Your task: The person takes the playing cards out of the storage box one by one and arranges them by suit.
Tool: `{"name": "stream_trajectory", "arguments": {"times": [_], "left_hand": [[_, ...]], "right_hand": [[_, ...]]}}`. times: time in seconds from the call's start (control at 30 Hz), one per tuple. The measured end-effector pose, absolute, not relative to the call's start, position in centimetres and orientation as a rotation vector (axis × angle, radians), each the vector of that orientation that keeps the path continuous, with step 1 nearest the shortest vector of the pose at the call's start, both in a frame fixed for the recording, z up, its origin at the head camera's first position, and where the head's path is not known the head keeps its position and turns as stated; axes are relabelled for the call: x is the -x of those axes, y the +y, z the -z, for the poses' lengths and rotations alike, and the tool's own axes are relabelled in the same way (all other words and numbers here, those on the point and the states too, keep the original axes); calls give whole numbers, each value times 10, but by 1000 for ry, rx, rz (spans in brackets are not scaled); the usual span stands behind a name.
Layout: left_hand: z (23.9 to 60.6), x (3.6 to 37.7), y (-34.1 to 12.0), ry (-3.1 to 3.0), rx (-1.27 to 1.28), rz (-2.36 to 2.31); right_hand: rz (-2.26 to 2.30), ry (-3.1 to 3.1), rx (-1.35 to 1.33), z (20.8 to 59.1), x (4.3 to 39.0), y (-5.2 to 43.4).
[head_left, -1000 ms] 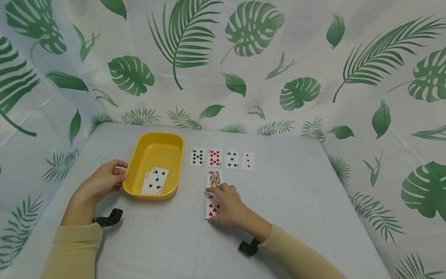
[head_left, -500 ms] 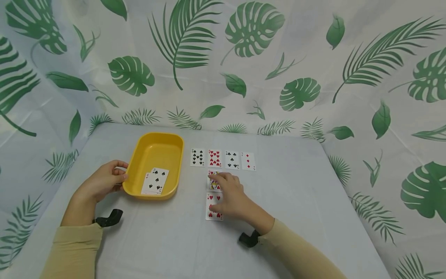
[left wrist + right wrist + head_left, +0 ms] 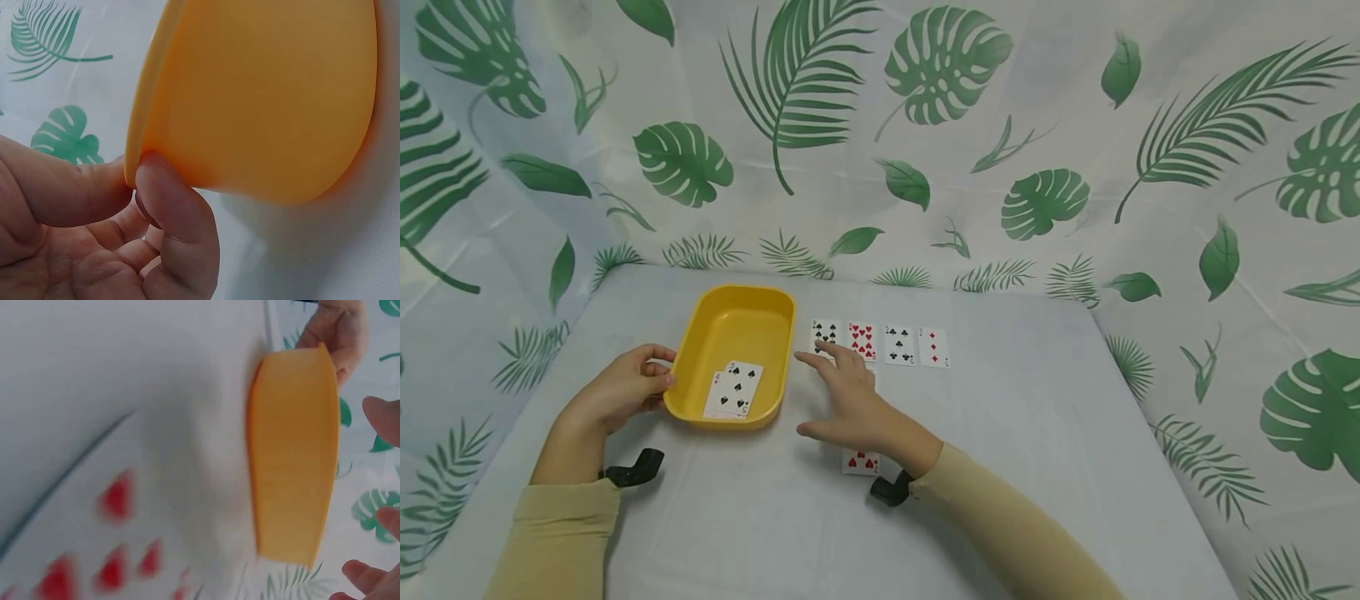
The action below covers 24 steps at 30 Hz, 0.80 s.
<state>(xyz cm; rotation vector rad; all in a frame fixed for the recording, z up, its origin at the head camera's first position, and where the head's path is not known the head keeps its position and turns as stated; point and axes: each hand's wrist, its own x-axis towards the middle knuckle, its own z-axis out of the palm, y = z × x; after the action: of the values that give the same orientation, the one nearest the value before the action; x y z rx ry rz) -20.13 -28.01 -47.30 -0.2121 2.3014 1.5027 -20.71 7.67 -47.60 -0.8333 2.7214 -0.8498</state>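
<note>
At the left, my left hand pinches the rim of a yellow plastic tray between thumb and finger, seen closely in the left wrist view. Two overlapping playing cards lie in the tray, the five of spades on top. My right hand is over the cards just right of the tray, thumb and fingers spread, holding nothing. Beneath it a seven of hearts shows its lower part, and the queen card beyond it is almost wholly covered.
Behind the right hand runs a face-up row: a spade card, a heart card, the five of clubs and the three of diamonds. A leaf-print cloth hangs behind the white-covered table.
My right hand has lifted from the queen and seven of hearts and moved left towards the tray, its fingers spreading. The left hand stays put on the rim.
</note>
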Motion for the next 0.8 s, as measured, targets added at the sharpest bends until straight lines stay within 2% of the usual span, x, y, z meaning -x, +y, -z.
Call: {"name": "stream_trajectory", "arguments": {"times": [0.4, 0.8], "left_hand": [[473, 203, -281, 2293, 221, -1500], [477, 204, -284, 2294, 197, -1500]], "right_hand": [[752, 2726, 993, 461, 219, 7], [284, 2796, 1139, 473, 237, -42]]}}
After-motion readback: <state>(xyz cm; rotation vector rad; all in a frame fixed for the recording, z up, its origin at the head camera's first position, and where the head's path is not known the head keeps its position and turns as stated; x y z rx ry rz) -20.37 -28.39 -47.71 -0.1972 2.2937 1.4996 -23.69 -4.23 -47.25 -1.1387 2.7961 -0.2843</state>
